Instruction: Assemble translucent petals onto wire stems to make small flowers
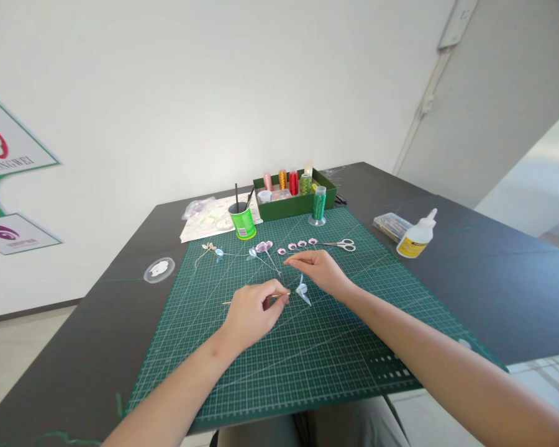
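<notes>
Green cutting mat (242, 379), left hand (254, 310) pinching a thin rod (280, 295), right hand (320, 269) (whether grasping anything, unclear) near pale-blue petals (302, 289)

Here's dark green on the mat (335, 347), pale grid lines all over! Pale-blue flower (302, 290), lilac flower (263, 247), lime-green can (243, 225), white bottle (414, 241) with yellow label, black desk (470, 261)!

A black table (475, 273) carries a green gridded mat (270, 372), a round dish (171, 267) and a clear case (394, 226).
</notes>
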Available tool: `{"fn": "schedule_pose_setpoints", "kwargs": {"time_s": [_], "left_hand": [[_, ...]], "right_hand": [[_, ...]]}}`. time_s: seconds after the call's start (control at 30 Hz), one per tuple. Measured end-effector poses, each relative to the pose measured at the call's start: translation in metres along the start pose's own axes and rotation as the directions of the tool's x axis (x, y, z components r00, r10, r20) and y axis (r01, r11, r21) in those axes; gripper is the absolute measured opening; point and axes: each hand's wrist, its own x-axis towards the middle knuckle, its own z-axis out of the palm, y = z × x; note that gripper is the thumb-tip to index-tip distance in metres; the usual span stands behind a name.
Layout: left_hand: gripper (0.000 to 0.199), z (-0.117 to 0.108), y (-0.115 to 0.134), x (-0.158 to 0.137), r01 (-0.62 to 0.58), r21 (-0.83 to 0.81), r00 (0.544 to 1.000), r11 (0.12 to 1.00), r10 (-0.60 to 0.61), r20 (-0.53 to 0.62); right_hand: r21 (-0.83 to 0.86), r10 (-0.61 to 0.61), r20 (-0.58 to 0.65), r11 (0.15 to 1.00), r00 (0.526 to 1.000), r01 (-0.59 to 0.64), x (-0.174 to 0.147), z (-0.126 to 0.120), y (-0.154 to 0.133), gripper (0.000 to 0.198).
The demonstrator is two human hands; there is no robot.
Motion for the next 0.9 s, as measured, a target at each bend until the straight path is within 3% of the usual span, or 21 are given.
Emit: {"fn": "schedule_pose_setpoints", "kwargs": {"time_s": [0.13, 0.4, 0.9], "left_hand": [[0.017, -0.0016, 0.0004, -0.0034, -0.044, 0.091, 0.989, 0.995, 0.056, -0.137], [0.019, -0.0031, 0.0012, -0.0039, -0.078, -0.007, 0.970, 0.997, 0.074, -0.230], [0.014, -0.0013, 0.0002, -0.0034, -0.069, -0.010, 0.969, 0.998, 0.065, -0.239]], "right_hand": [[0.014, -0.007, 0.036, 1.000, 0.999, 0.006, -0.0003, -0.0001, -0.0014, 0.025], [-0.004, -0.009, 0.039, 1.000, 0.999, 0.009, -0.0016, -0.0005, -0.0070, 0.025], [0.038, -0.029, 0.084, 0.999, 0.996, 0.026, -0.0003, 0.0012, 0.0001, 0.026]]}}
